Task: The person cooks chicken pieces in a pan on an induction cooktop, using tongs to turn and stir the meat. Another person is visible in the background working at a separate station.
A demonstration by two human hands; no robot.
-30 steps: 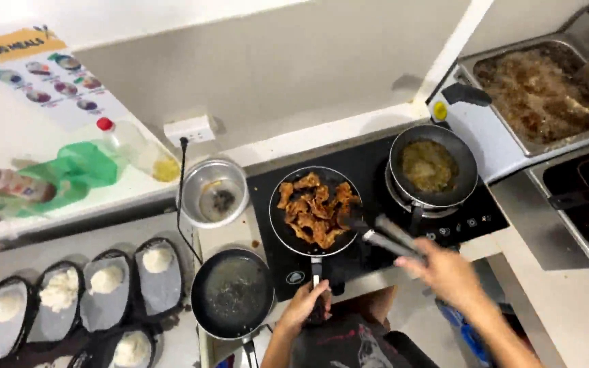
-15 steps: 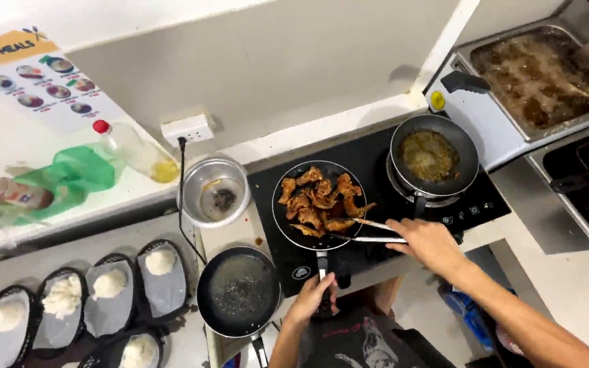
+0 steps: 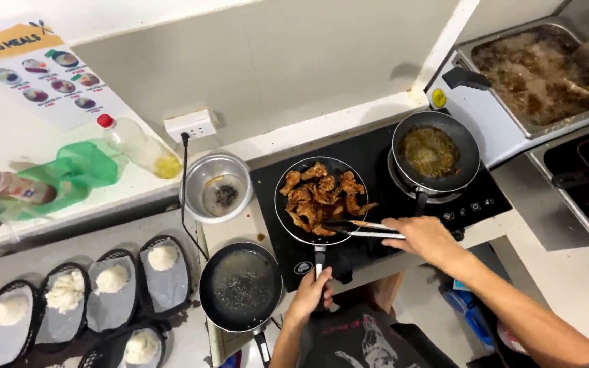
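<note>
Turning browned meat strips (image 3: 323, 197) in my frying pan (image 3: 288, 225) on the black cooktop (image 3: 376, 255).
My left hand (image 3: 313, 294) is clamped on the pan handle (image 3: 319, 257); my right hand (image 3: 423, 236) squeezes metal tongs (image 3: 363, 230) onto 1 strip, ready to lift and flip.

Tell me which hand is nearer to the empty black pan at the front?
Left. The left hand grips the meat pan's handle just right of the empty black pan; the right hand holds tongs farther right.
</note>
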